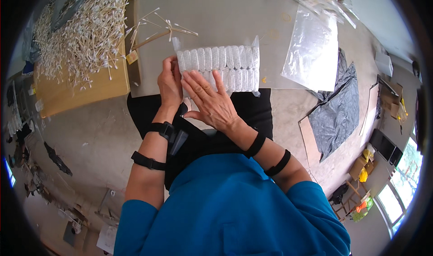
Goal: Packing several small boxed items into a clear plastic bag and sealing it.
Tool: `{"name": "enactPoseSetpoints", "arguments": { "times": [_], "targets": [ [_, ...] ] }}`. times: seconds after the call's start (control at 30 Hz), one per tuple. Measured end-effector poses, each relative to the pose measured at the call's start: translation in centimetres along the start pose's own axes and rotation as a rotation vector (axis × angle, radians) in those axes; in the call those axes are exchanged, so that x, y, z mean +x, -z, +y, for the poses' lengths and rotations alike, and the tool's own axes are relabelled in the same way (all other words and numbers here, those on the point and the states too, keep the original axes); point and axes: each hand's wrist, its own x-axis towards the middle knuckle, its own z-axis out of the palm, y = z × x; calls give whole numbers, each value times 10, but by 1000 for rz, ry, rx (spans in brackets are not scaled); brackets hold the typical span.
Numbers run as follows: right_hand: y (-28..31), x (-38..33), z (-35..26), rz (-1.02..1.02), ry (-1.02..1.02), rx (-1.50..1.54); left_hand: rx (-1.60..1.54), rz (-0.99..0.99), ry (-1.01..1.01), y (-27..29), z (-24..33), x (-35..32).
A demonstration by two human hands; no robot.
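The lower left part of the clear pack of white bundles [243,57] is covered by the right hand [208,98]; the fingertips of the left hand [170,86] cannot be made out. Some of the swab pile [97,34] is hidden by a dark plastic bag [67,5]. The table [203,16] is cut off by the upper edge. The clutter at far left [34,177] is too small to be identified.

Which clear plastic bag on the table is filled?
The bag under the right hand; white bundles fill it, while clear bags farther right look unfilled.
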Motion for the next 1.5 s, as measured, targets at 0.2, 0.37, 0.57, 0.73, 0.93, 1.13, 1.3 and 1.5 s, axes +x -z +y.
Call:
{"name": "enactPoseSetpoints", "arguments": {
  "times": [0.2,0.37,0.57,0.73,0.93,1.13,1.3,1.5],
  "targets": [
    [-5,2,2,-11,76,-119,-589,-48,336,-8,-14,-1],
    [-3,-9,10,69,82,-27,-125,-36,41,-5,-13,0],
    [0,-13,19,10,31,-63,-180,-20,36,-9,-20,-2],
    [22,-31,27,154,-136,8,-167,-77,77,-5,-15,-3],
    [26,-54,50,172,-341,-55,-150,-86,12,-4,-20,-1],
    [22,-57,59,214,-334,98,-104,-79,25,-4,-19,-1],
    [43,-52,92,444,-514,637,-102,-130,49,5,-18,0],
    [31,-38,107,359,-460,845,136,-102,-91,3,-10,-3]
  ]
}}
